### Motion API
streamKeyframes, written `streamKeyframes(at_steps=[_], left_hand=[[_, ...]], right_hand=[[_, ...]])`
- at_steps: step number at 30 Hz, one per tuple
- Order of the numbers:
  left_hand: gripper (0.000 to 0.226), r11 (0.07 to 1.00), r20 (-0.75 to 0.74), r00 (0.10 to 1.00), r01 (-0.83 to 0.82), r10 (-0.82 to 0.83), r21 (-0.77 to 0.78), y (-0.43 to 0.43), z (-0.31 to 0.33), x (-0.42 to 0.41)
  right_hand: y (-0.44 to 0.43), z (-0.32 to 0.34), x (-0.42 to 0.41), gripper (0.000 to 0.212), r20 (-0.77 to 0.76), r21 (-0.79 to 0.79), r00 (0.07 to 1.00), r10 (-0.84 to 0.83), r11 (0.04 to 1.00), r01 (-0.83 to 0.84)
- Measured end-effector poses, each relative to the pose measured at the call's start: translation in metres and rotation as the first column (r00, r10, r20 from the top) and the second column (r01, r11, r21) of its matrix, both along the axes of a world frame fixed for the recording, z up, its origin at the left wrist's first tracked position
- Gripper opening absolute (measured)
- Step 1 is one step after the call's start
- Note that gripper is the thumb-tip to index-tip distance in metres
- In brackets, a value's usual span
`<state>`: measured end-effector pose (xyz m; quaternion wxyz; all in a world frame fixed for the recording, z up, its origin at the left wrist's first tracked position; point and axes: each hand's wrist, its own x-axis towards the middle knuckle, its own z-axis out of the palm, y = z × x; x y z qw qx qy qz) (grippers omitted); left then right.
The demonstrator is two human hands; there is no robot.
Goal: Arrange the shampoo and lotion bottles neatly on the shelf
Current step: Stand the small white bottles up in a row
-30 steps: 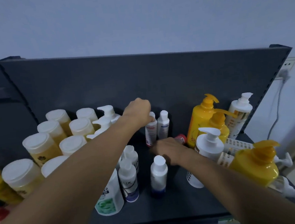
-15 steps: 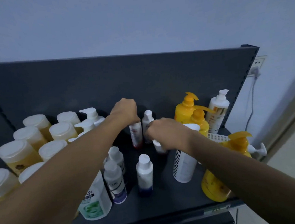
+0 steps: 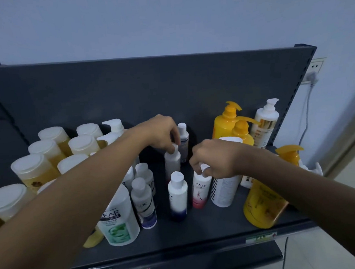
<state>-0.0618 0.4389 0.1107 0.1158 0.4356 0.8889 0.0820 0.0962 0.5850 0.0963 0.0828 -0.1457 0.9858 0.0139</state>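
Observation:
My left hand (image 3: 161,133) pinches the cap of a small white bottle (image 3: 172,163) standing mid-shelf, just in front of another small white bottle (image 3: 183,141) by the back panel. My right hand (image 3: 214,159) grips the cap of a pink-bottomed Dove bottle (image 3: 200,191), upright on the dark shelf (image 3: 201,228). Beside it on the left stands a white bottle with a blue bottom (image 3: 177,196). A green-labelled Clear bottle (image 3: 117,217) and two small translucent bottles (image 3: 143,202) stand further left.
Several amber jars with white lids (image 3: 35,171) fill the left side. Yellow pump bottles (image 3: 227,122) and a white pump bottle (image 3: 266,123) stand back right; a large yellow pump bottle (image 3: 265,204) and a tall white bottle (image 3: 224,191) sit under my right arm. A wall socket (image 3: 314,68) is right.
My right hand has drawn the Dove bottle forward and set it beside the blue-bottomed bottle. My left hand has pulled its small white bottle a little forward from the back panel.

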Motion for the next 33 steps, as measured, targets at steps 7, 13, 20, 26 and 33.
streamKeyframes(at_steps=[7, 13, 20, 26, 33], left_hand=[[0.027, 0.988, 0.117, 0.981, 0.147, -0.152, 0.049, 0.023, 0.003, 0.022], [0.033, 0.971, 0.252, 0.937, 0.227, -0.24, 0.082, 0.034, -0.001, 0.038], [0.031, 0.973, 0.395, 0.89, 0.198, -0.227, 0.115, 0.034, 0.01, 0.025], [0.041, 0.963, -0.104, 0.98, -0.143, 0.171, 0.229, 0.052, -0.008, -0.015], [0.035, 0.973, -0.161, 0.964, -0.193, 0.212, 0.126, 0.074, -0.03, -0.022]], right_hand=[[0.01, -0.003, 0.018, 0.028, -0.033, -0.089, 0.998, -0.06, 0.994, 0.057], [0.013, -0.004, 0.032, 0.03, -0.103, -0.176, 0.993, -0.049, 0.984, 0.031], [0.01, -0.007, 0.044, 0.035, -0.169, -0.225, 0.983, -0.074, 0.974, 0.034], [0.023, 0.011, 0.077, 0.024, -0.371, -0.381, 0.898, -0.236, 0.921, 0.085], [0.04, 0.015, 0.107, 0.029, -0.433, -0.424, 0.846, -0.311, 0.899, 0.113]])
